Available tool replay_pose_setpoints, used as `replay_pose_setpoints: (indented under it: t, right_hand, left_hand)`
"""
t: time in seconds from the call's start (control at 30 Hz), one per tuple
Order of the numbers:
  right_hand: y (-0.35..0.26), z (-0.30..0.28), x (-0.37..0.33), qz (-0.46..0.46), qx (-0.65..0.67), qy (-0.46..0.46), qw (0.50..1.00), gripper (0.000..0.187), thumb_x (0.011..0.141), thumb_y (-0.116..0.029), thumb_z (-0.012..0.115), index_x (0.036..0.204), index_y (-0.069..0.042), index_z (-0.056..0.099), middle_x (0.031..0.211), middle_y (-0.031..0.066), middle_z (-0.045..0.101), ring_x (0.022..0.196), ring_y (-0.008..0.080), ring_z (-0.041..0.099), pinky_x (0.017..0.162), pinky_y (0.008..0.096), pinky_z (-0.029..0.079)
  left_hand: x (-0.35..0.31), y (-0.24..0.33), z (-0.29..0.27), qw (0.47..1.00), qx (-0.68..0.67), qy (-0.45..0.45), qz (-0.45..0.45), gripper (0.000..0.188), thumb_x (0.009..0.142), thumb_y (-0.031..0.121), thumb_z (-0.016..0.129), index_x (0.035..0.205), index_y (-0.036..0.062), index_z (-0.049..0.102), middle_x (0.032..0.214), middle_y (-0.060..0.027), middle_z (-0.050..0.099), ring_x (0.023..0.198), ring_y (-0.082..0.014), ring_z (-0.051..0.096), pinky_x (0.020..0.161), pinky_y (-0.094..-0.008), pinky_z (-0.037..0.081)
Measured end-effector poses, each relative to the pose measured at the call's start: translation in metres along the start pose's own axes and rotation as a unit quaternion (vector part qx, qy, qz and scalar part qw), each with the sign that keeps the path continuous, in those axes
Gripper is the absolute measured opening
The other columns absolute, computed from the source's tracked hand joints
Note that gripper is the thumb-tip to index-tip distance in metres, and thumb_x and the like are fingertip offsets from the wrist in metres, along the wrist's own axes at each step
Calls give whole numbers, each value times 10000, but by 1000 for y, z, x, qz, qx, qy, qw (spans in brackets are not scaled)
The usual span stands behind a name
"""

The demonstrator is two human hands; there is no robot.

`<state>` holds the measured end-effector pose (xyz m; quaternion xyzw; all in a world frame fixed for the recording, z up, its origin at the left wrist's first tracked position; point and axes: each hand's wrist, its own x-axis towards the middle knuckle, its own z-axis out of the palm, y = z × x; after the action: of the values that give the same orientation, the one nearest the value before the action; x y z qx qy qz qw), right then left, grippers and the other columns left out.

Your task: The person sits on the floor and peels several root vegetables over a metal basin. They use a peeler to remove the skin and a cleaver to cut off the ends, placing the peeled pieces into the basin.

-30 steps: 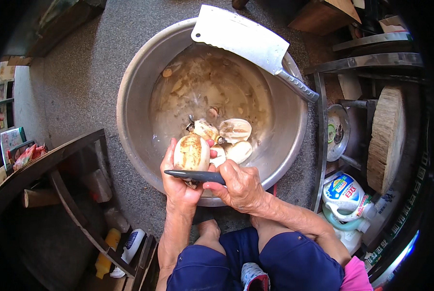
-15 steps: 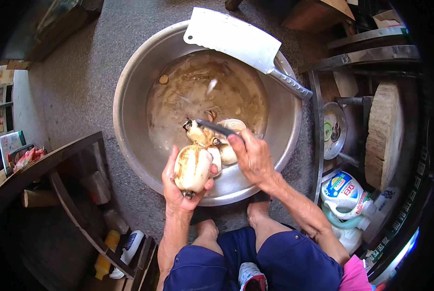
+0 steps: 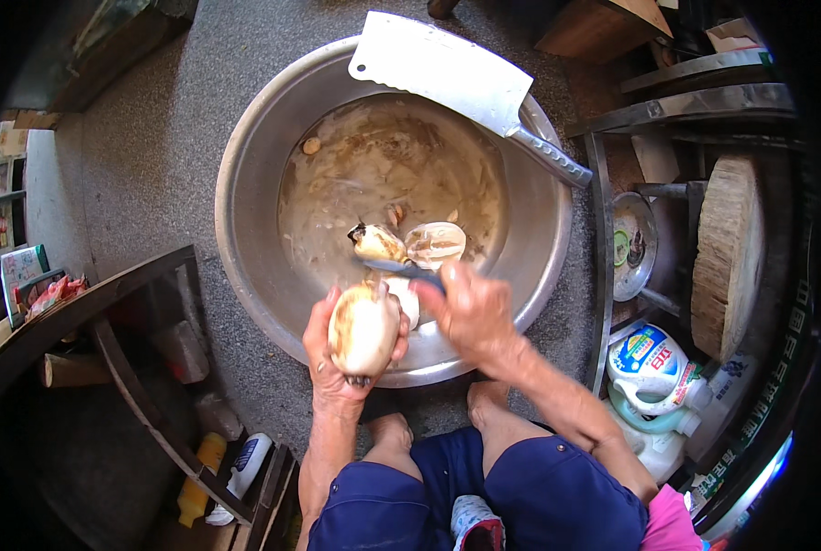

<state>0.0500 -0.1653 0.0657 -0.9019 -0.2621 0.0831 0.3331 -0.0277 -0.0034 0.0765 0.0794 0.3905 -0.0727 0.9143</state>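
My left hand (image 3: 348, 363) grips a plump pale lotus root (image 3: 364, 331) with brown stains, its dark knotted end toward me. In my right hand (image 3: 479, 317) is a slim dark knife-like tool (image 3: 401, 269), pointing left across the root's far end. Just beyond the tool, a smaller lotus root segment (image 3: 378, 241) with a blackened tip shows over the basin. Whether it joins the held root is hidden. Another pale piece (image 3: 403, 301) lies behind the held root. A large metal basin (image 3: 254, 275) with murky shallow water is below both hands.
A cleaver (image 3: 442, 73) rests across the basin's far right rim. A pale oval dish-like thing (image 3: 436, 243) sits in the basin near scraps. To the right stand a metal rack (image 3: 598, 257), a thick wooden block (image 3: 727, 257) and detergent bottles (image 3: 649, 367); to the left, a wooden shelf (image 3: 107, 303).
My right hand has turned, and the tool has swung from the small segment's top down to the held root's far end. The held root has tilted more upright; the left hand stays nearly in place.
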Motion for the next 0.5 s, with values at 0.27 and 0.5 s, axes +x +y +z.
replay_pose_setpoints:
  t: [0.27,0.5]
  right_hand:
    - [-17,-27,2,87,164,-61,981,383,975,-380,582,877,-14,526,670,205,586,625,400,624,521,443,462]
    - [-26,-13,-8,8,128,-65,990,415,886,-395,696,824,-34,502,655,155,580,598,352,623,493,412,478]
  left_hand:
    - [0,-3,-8,999,-8,-1,38,571,886,571,585,1110,46,601,979,-214,633,789,-318,629,527,-369,481]
    - [-10,-6,-9,999,11,9,37,482,945,559,450,1119,128,577,962,-171,650,677,-321,628,413,-385,435]
